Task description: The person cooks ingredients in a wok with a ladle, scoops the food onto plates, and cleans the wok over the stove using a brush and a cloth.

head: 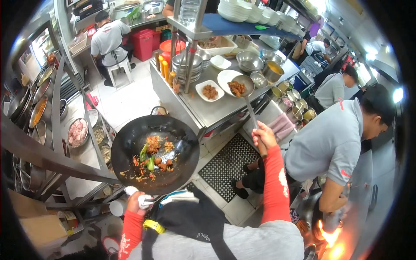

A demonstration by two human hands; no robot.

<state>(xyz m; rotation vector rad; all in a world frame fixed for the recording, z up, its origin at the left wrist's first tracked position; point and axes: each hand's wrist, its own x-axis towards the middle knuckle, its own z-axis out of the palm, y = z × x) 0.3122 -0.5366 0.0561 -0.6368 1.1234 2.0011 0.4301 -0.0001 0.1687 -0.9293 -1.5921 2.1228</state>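
My left hand [134, 202] grips the near edge of a black wok [182, 139] through a white cloth [145, 201]. Inside the wok lie chopped red and pale bits [153, 144], green leafy vegetable pieces [150, 163] and a few browned chunks [164, 165]. With my right hand [266, 137] I hold a long-handled metal ladle [250, 109] by its wooden end. Browned food pieces [236, 88] fill the ladle's bowl, which is over or against a white plate [224, 75]. Beside it a square white dish [210, 99] holds more browned pieces [210, 92].
A steel counter [191, 109] bears stacked metal bowls [187, 66]. A person [320, 139] works close on my right, near open flames [330, 235]. At left, a metal rack [81, 170] holds a bowl of raw meat [78, 132]. A perforated mat [224, 165] covers the floor.
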